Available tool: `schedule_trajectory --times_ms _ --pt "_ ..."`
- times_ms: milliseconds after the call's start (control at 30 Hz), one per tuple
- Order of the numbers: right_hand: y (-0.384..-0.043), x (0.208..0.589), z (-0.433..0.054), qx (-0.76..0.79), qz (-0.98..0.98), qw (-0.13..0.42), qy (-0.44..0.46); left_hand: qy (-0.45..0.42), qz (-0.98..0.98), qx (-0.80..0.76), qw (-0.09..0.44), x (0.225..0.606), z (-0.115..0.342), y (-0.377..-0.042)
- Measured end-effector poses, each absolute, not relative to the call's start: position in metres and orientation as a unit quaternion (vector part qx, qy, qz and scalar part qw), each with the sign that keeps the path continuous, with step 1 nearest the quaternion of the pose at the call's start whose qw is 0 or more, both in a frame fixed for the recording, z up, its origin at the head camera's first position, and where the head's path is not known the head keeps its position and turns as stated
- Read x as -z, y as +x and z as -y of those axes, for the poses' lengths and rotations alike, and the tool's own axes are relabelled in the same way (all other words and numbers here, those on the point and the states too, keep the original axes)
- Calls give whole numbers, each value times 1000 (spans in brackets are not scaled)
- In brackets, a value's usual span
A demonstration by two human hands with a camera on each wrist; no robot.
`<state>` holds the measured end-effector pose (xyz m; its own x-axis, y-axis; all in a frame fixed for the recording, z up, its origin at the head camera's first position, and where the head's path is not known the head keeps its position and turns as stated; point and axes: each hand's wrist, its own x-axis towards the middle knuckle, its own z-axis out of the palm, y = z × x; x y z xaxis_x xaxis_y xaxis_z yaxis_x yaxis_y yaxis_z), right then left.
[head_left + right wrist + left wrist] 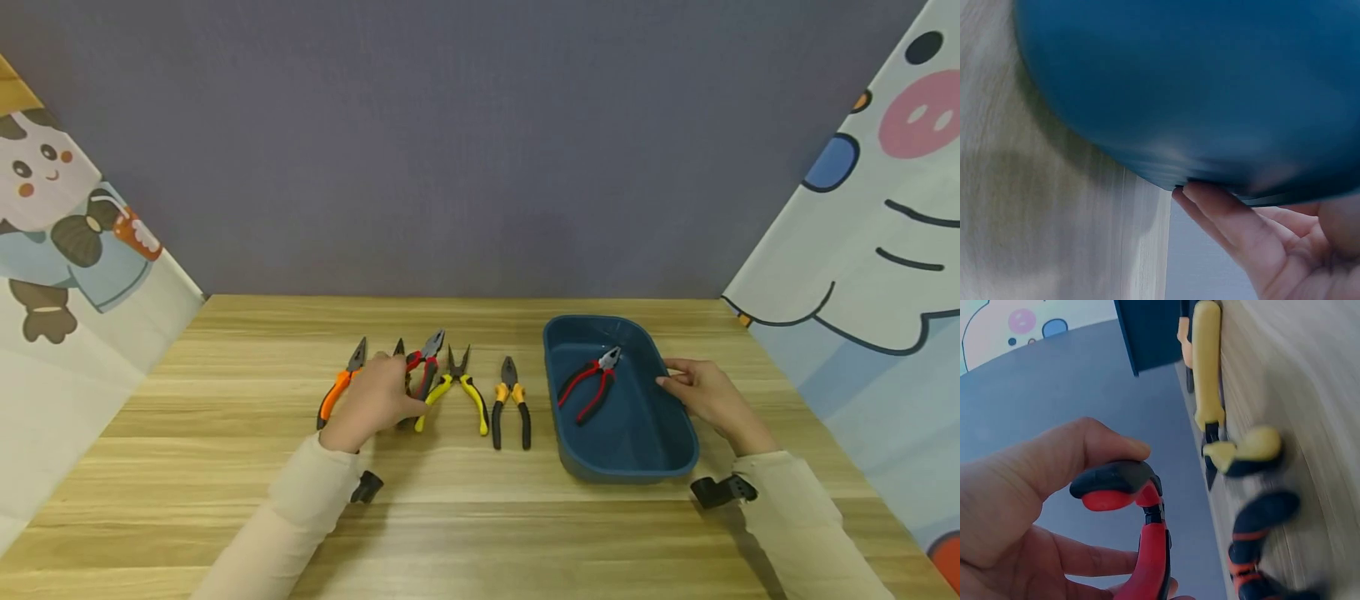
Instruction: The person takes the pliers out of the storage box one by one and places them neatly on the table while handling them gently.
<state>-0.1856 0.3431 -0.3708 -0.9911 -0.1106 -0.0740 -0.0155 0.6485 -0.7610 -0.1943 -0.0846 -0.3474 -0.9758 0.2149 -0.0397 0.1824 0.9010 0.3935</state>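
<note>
My left hand (372,398) grips red-and-black pliers (428,364) by the handles, thumb on one handle and fingers round the other. In the left wrist view these pliers (1152,556) are held up off the table, handles spread. On the right, my right hand (708,398) pinches the side rim of a blue plastic bin (562,446). Another pair of red-and-black pliers (600,375) lies inside that bin. In the right wrist view the bin's outer wall (1179,94) hides part of the fingers.
Orange-handled pliers (337,395) lie left of my left hand, and another pair is mostly hidden behind it. Yellow-handled long-nose pliers (472,394) and black-and-yellow pliers (501,406) lie between that hand and the bin. A grey wall (465,167) backs the wooden table (480,542).
</note>
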Motion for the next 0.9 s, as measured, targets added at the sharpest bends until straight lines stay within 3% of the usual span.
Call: schedule_trajectory --times_ms 367,900 --pt "-187 372 -344 411 -909 53 -35 100 -974 -204 11 347 112 -195" --pt "-186 371 -343 412 -909 53 -33 56 -979 -194 41 340 143 -198"
